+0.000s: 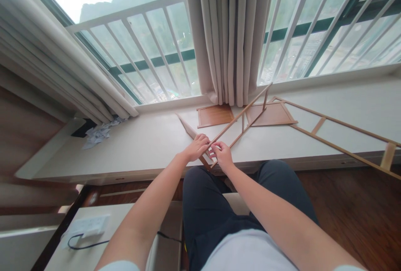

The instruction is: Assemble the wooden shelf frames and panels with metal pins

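Observation:
My left hand (196,147) and my right hand (223,154) meet at the near end of a thin wooden ladder-like frame (242,117), fingers curled round its rails. The frame slants up and away to the right over the white window sill (140,145). A narrow wooden strip (188,128) lies on the sill just left of my hands. Behind them lie two flat brown wooden panels, one on the left (214,115) and one on the right (272,114).
A longer wooden ladder frame (341,137) stretches along the sill to the right. Crumpled paper scraps (99,134) sit at the sill's left end. Curtains (230,32) hang ahead of railed windows. A white power strip (85,226) with a black cable lies low left.

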A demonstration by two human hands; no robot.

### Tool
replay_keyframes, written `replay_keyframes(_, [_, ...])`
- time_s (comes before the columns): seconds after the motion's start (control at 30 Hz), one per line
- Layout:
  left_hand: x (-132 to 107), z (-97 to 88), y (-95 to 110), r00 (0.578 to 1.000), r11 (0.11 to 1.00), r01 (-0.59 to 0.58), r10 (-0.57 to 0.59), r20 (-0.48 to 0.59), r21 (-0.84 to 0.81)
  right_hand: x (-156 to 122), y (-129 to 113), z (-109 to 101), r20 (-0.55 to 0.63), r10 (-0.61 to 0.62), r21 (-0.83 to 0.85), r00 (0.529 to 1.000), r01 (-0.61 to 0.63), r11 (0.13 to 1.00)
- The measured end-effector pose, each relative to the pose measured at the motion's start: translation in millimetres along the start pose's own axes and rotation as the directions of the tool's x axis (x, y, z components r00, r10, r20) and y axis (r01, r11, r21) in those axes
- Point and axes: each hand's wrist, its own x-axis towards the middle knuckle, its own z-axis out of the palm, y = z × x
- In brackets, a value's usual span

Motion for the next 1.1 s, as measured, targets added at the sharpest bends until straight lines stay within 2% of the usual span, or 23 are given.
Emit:
replay_keyframes(0.23, [-5,3.9,-9,0.998,0.999,-0.027,0.024,-0.062,-0.032,-5,4,-3,0.038,-0.028,0.072,0.999,0.025,0.997])
replay_keyframes(0.47, [-4,7.4,-11,0.998,1.0,-0.004,0.003,-0.061,-0.026,-2,12,-4,0.011,-0.067,0.049,0.998,0.066,0.997])
replay_keyframes(0.87, [6,-16.6,-8,0.999,0.999,0.011,-0.009,0.049,-0.04,2,14,5,0.001,-0.137,-0.021,0.991,0.137,0.99])
replay_keyframes(1.1, [8,-20.8,-9,0.997,0.997,0.057,-0.055,0.059,-0.045,5,20,6,0.004,-0.152,-0.095,0.988,0.152,0.984])
